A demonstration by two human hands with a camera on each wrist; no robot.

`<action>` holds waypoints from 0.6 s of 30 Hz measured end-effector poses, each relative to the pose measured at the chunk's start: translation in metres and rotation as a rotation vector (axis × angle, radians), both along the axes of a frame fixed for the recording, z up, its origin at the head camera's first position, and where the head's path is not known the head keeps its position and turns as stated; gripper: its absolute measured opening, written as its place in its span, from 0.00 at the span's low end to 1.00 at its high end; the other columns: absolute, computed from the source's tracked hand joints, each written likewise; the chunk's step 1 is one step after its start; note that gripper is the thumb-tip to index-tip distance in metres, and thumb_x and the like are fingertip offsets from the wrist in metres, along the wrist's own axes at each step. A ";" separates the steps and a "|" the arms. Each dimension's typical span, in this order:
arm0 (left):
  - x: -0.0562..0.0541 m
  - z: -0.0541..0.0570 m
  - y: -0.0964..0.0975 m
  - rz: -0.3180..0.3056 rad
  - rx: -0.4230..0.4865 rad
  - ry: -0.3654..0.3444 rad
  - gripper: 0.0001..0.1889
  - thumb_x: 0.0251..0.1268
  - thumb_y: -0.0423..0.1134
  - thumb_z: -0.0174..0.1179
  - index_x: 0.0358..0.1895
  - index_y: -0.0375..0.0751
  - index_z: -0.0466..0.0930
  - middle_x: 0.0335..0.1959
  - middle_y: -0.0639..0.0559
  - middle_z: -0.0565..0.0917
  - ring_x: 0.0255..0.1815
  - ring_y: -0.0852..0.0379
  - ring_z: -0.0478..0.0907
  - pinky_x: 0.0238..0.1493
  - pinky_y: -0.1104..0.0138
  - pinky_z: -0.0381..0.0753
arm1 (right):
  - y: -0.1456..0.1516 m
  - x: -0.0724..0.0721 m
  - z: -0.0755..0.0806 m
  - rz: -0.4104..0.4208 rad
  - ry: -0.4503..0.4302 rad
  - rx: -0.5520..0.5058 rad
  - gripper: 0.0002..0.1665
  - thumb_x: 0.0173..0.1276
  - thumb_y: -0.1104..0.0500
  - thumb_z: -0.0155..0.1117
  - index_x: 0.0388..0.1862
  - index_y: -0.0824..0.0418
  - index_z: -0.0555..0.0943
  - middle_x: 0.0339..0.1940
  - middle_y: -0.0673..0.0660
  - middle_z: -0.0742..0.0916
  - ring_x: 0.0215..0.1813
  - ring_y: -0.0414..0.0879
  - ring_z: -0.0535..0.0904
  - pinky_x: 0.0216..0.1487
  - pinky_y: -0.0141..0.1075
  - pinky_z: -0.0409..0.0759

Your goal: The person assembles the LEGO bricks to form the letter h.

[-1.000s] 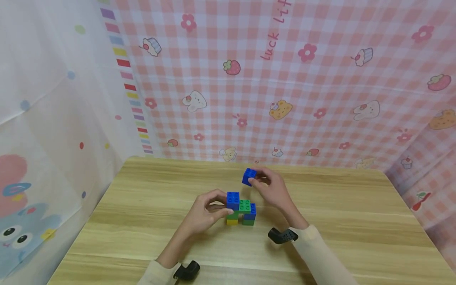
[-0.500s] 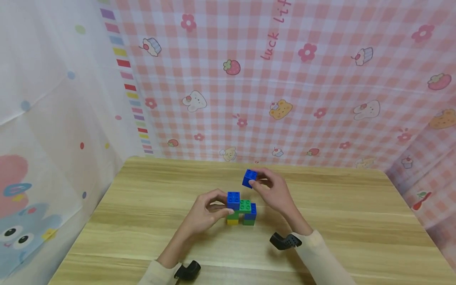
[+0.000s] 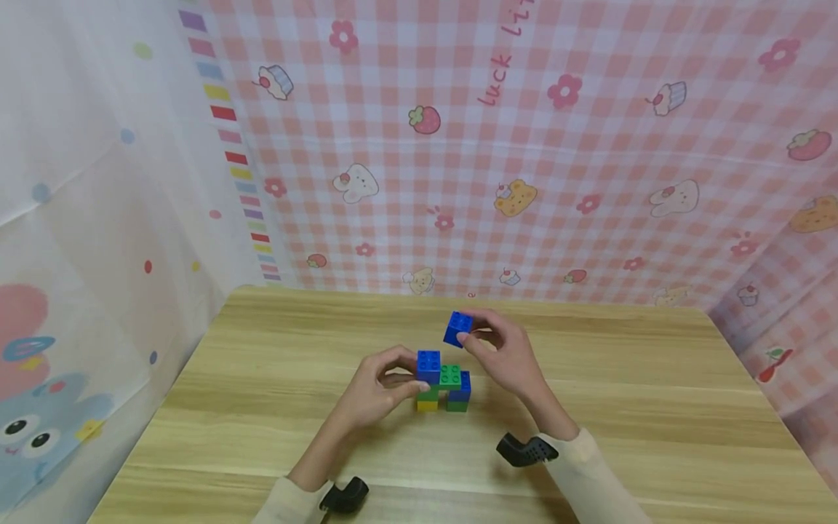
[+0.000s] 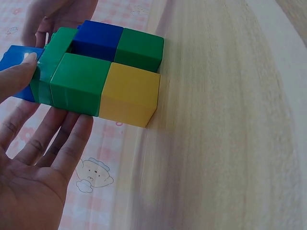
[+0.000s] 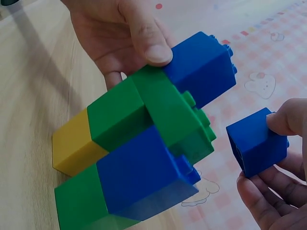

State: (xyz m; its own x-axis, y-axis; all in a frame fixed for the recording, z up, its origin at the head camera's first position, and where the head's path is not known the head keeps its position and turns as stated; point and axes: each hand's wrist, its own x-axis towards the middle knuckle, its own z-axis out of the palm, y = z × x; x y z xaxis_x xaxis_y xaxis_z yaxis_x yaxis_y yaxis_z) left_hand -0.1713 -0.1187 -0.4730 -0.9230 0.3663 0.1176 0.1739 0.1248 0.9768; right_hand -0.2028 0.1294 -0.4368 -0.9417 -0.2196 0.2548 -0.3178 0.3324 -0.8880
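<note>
A small toy-brick structure stands on the wooden table. Its left column has a yellow brick (image 4: 129,93) under a green brick (image 4: 79,81); its right column has a blue brick (image 5: 144,172) above a green one (image 5: 86,201). Across both lies a longer green brick (image 3: 450,375), with a square blue brick (image 3: 428,366) on its left end. My left hand (image 3: 380,386) holds the structure from the left, its thumb near the seam under that top blue brick. Behind and above the structure, my right hand (image 3: 500,349) pinches a separate blue brick (image 5: 259,141), tilted and apart from the rest.
The wood-grain table (image 3: 229,415) extends around the structure. A pink checked cloth (image 3: 393,160) hangs along the back edge, and a white printed cloth (image 3: 98,240) hangs at the left. Black wrist devices (image 3: 527,450) sit at both cuffs.
My right wrist has shifted slightly to the right and nearer, while the pinched blue brick has come down a touch. The left hand and the structure stay in place.
</note>
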 end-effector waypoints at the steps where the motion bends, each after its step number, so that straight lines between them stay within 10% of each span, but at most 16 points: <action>1: 0.000 0.000 0.000 0.000 0.000 -0.002 0.12 0.64 0.36 0.72 0.48 0.48 0.83 0.48 0.49 0.86 0.54 0.52 0.84 0.59 0.67 0.87 | 0.000 0.001 0.000 0.003 0.004 -0.002 0.21 0.73 0.57 0.68 0.63 0.55 0.81 0.56 0.58 0.86 0.57 0.54 0.81 0.67 0.47 0.84; 18: 0.000 0.000 0.000 -0.001 -0.003 -0.008 0.12 0.64 0.36 0.72 0.48 0.47 0.83 0.48 0.48 0.86 0.54 0.52 0.84 0.60 0.67 0.86 | 0.003 0.011 0.013 0.068 0.038 -0.037 0.21 0.72 0.58 0.69 0.63 0.56 0.80 0.56 0.56 0.86 0.57 0.49 0.81 0.66 0.36 0.83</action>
State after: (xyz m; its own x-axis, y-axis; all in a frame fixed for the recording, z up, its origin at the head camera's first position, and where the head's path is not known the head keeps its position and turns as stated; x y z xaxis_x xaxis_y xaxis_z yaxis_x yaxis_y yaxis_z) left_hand -0.1717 -0.1187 -0.4731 -0.9237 0.3675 0.1085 0.1658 0.1281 0.9778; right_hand -0.1920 0.1326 -0.4239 -0.9147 -0.2721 0.2989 -0.3718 0.2763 -0.8862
